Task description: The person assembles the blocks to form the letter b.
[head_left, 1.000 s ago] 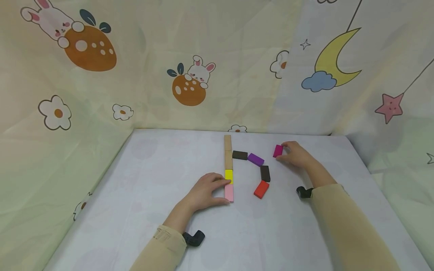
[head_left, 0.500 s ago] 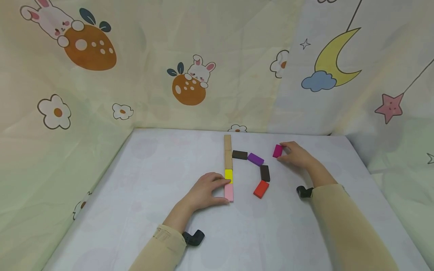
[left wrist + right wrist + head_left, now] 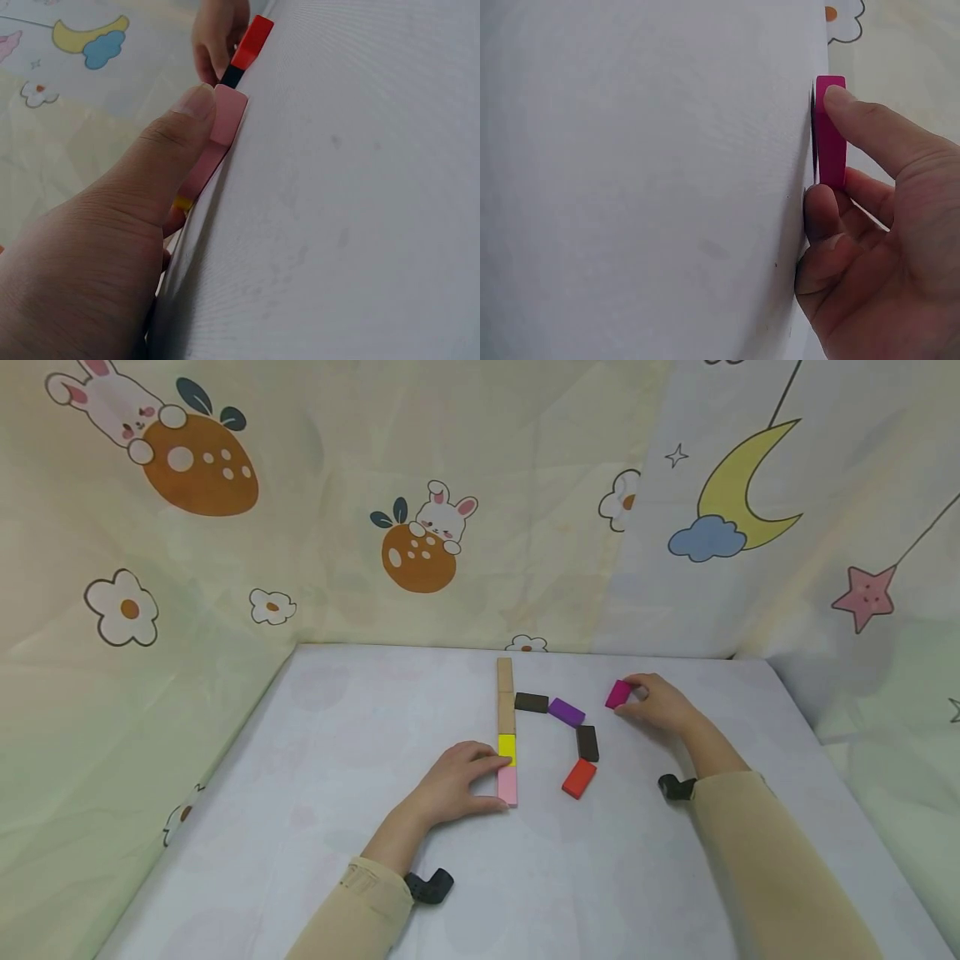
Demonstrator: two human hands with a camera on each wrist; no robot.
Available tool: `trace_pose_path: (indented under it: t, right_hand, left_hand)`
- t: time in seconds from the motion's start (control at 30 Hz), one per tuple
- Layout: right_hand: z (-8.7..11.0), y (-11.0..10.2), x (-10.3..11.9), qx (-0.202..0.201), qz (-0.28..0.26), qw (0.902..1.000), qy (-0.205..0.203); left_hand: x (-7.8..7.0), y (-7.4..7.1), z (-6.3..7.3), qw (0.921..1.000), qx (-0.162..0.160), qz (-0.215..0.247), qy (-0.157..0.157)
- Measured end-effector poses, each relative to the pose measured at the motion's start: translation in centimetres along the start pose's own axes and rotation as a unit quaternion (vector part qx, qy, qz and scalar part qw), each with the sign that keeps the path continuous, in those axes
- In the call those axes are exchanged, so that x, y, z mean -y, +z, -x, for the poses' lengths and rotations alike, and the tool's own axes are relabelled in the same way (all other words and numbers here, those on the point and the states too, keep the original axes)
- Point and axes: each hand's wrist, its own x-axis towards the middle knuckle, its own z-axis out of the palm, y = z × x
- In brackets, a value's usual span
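My left hand holds the pink block, its thumb at the near end and a finger where that block meets the yellow block. Beyond the yellow one, two plain wooden blocks continue the straight line. At the right, my right hand pinches a magenta block by its ends, low at the tabletop. In the right wrist view, the thumb lies on one end of the magenta block and other fingers are curled below it.
Between the hands, a dark block, a purple block, another dark block and a red block form a curve from the wooden line. A printed cloth stands behind the white table.
The magenta block has turned slightly in my right hand and stays in nearly the same place. My left hand and the other blocks have not moved.
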Motion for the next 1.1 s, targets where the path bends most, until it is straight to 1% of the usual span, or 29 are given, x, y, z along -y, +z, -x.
trace_pose_path:
  t: [0.17, 0.3, 0.5, 0.63, 0.77, 0.93, 1.1]
  right_hand:
    - [0.6, 0.1, -0.2, -0.019, -0.008, 0.9997, -0.013]
    - [1.2, 0.3, -0.2, -0.027, -0.012, 0.9993, -0.023]
    - [2.2, 0.6, 0.0, -0.025, 0.012, 0.9991, -0.032]
    - [2.4, 1.0, 0.1, -0.028, 0.023, 0.9992, -0.02]
    - [2.4, 1.5, 0.4, -0.03, 0.029, 0.9991, -0.004]
    - [2.4, 1.3, 0.4, -0.023, 0.033, 0.9991, -0.007]
    - [2.3, 0.7, -0.3, -0.005, 0.02, 0.9993, -0.03]
  left_hand:
    - [-0.1, 0.0, -0.1, 1.0, 0.0, 0.005, 0.0]
    - [-0.2, 0.0, -0.1, 1.0, 0.001, 0.003, 0.0]
    - [-0.2, -0.2, 0.0, 1.0, 0.003, 0.003, -0.005]
    - [-0.2, -0.1, 0.0, 0.9999, 0.005, 0.006, -0.009]
    - [-0.1, 0.1, 0.1, 1.0, 0.001, 0.004, -0.004]
    - [0.0, 0.1, 0.1, 1.0, -0.001, 0.005, -0.002]
    - [0.0, 0.2, 0.0, 1.0, 0.0, 0.004, -0.003]
